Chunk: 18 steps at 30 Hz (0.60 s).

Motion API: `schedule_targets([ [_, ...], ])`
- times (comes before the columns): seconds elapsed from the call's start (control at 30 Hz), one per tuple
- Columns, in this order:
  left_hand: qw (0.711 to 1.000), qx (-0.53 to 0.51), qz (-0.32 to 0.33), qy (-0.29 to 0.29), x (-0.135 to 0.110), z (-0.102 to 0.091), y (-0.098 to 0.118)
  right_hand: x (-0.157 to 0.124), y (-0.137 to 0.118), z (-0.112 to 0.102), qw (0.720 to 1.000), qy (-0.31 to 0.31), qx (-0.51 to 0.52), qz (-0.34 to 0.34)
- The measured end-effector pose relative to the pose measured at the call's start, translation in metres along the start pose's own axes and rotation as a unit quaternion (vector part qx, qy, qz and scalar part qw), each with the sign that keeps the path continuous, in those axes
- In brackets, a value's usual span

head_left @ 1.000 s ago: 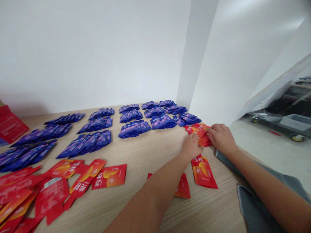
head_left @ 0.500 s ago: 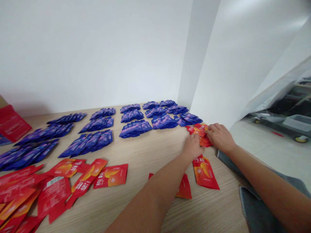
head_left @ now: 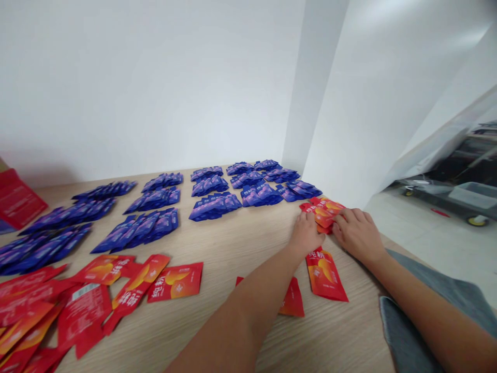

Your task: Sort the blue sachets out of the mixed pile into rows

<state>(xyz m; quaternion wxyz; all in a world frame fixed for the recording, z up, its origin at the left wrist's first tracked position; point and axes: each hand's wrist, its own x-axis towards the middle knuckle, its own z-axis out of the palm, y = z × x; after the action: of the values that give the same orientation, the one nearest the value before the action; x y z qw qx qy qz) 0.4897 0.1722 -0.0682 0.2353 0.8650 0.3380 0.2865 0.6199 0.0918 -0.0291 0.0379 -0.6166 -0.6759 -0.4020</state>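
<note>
Near the table's right side, my left hand [head_left: 305,234] and my right hand [head_left: 359,235] meet at a small overlapping group of red sachets [head_left: 325,209] with orange fruit prints. The fingers of my right hand close on the right edge of the top sachet. My left hand curls against the group's left side, its fingertips partly hidden. Just below my left hand lies a single red sachet [head_left: 326,277]. Another red sachet [head_left: 294,300] is partly covered by my left forearm.
Fanned groups of blue-purple sachets [head_left: 215,204] stand in rows towards the wall. Loose red sachets [head_left: 85,311] pile up at the front left, near a red box flap [head_left: 19,199]. Grey cloth [head_left: 407,331] is under my right arm. Beyond the table, a wheeled cart [head_left: 446,199] stands on the floor.
My right hand has moved slightly right and down, and the top red sachet now lies flatter, showing more of its front. My left hand has barely moved.
</note>
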Motion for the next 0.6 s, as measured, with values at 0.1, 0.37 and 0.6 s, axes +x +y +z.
schedule_targets([
  [0.1,1.000,0.009,0.010,-0.007,-0.0003,0.0001,-0.0011,-0.0003,-0.0019,0.0003,1.000,0.002,0.002,0.002],
  [0.37,1.000,0.005,0.021,-0.004,-0.0013,-0.0015,-0.0002,-0.0053,0.0014,0.0000,0.999,0.011,0.031,0.018],
  [0.6,1.000,-0.021,0.015,0.001,-0.0009,-0.0008,-0.0012,-0.0050,0.0019,0.0024,0.998,0.035,0.041,0.013],
])
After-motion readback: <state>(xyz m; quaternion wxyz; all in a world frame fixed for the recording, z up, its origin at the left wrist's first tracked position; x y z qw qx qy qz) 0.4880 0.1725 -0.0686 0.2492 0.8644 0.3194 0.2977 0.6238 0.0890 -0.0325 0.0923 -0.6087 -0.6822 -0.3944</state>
